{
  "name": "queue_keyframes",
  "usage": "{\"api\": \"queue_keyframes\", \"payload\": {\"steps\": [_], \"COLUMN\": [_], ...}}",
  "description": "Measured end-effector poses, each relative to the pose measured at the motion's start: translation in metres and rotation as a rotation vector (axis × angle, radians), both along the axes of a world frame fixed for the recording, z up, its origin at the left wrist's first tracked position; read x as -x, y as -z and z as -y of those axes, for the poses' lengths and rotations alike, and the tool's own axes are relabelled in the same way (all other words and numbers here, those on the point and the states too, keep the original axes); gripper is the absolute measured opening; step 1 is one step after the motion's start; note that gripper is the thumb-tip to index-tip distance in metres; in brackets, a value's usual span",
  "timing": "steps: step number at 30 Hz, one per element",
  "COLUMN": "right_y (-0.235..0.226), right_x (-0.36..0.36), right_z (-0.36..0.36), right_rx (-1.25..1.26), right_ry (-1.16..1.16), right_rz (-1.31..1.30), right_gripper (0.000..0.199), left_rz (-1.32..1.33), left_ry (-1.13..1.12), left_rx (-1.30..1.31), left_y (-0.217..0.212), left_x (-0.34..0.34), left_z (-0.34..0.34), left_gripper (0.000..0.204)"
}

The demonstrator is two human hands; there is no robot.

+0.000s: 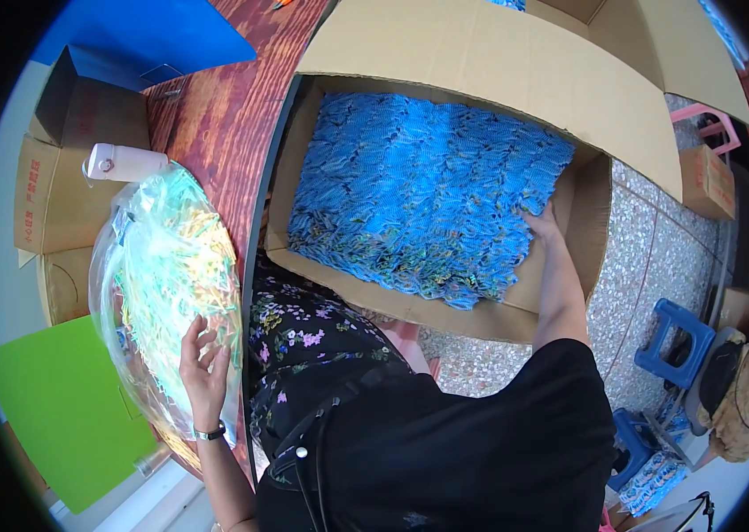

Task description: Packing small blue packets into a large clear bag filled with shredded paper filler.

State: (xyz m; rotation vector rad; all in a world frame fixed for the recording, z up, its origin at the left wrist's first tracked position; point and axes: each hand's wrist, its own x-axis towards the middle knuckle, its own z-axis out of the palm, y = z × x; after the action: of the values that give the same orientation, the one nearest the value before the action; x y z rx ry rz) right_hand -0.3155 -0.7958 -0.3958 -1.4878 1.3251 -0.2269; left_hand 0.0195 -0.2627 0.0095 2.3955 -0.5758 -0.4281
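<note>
From the head view, you are pressing your left hand (204,368), fingers spread flat, on a clear bag of pastel strips (171,293) left of the cardboard box (587,213). Your right hand (541,223) is reaching inside, fingers half hidden, touching the blue bundles (419,191) spreading leftward.

I see speckled terrazzo floor (658,257) | red-brown wooden counter (215,115) at left | blue plastic stools (676,341) at right | pink stool (716,124) farther back | small cardboard box (709,182) beside it | even daylight
</note>
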Motion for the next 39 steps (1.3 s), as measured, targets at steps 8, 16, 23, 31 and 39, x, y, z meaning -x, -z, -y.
{"api": "queue_keyframes", "payload": {"steps": [8, 16, 23, 31, 39], "right_y": [-0.072, 0.017, -0.06, -0.316, -0.464], "right_x": [-0.02, -0.06, -0.02, -0.251, -0.379], "right_z": [-0.053, -0.099, -0.046, -0.178, -0.568], "right_rx": [-0.316, -0.745, 0.644, 0.662, 0.304], "right_ry": [0.076, 0.199, 0.604, -0.354, -1.679], "right_rz": [0.186, 0.645, -0.306, 0.698, 1.082], "right_gripper": [0.098, 0.072, 0.075, 0.027, 0.016], "left_rz": [0.093, 0.231, 0.594, 0.675, 0.627], "left_ry": [-0.15, -0.207, -0.614, -0.942, -0.975], "left_rx": [0.017, 0.103, 0.412, 0.519, 0.091], "left_y": [-0.03, -0.049, -0.084, -0.058, 0.02], "left_x": [0.014, 0.032, 0.026, 0.046, 0.088], "left_z": [-0.046, -0.089, -0.207, -0.315, -0.328], "left_gripper": [0.059, 0.054, 0.049, 0.038, 0.021]}}
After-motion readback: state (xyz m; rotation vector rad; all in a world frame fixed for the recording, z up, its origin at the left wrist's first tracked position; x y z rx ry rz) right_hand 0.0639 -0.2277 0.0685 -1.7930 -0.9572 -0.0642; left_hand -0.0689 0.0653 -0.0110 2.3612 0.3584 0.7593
